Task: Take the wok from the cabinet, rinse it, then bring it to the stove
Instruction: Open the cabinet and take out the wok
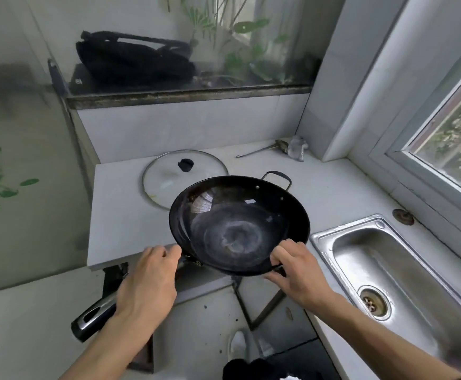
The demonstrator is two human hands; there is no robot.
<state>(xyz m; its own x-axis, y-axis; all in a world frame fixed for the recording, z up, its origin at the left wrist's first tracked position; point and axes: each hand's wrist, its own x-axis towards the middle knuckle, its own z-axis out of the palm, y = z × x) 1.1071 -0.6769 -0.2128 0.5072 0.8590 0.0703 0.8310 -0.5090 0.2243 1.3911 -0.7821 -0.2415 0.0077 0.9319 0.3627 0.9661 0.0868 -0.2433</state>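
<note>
A black wok (pixel 237 220) is held in the air over the white counter's front edge, tilted toward me, its inside shiny with a pale worn patch at the bottom. My left hand (pixel 147 281) grips its long black and silver handle (pixel 92 319), which points down to the left. My right hand (pixel 298 272) pinches the wok's near rim, thumb inside. A small loop handle (pixel 277 178) sticks out on the wok's far side. The steel sink (pixel 396 275) lies to the right, with its drain (pixel 373 303) showing. No stove is in view.
A glass lid (pixel 169 174) with a black knob lies flat on the white counter (pixel 333 193) behind the wok. A metal utensil and crumpled cloth (pixel 292 148) sit in the back corner. A black bag (pixel 133 58) rests on the ledge. A window is on the right.
</note>
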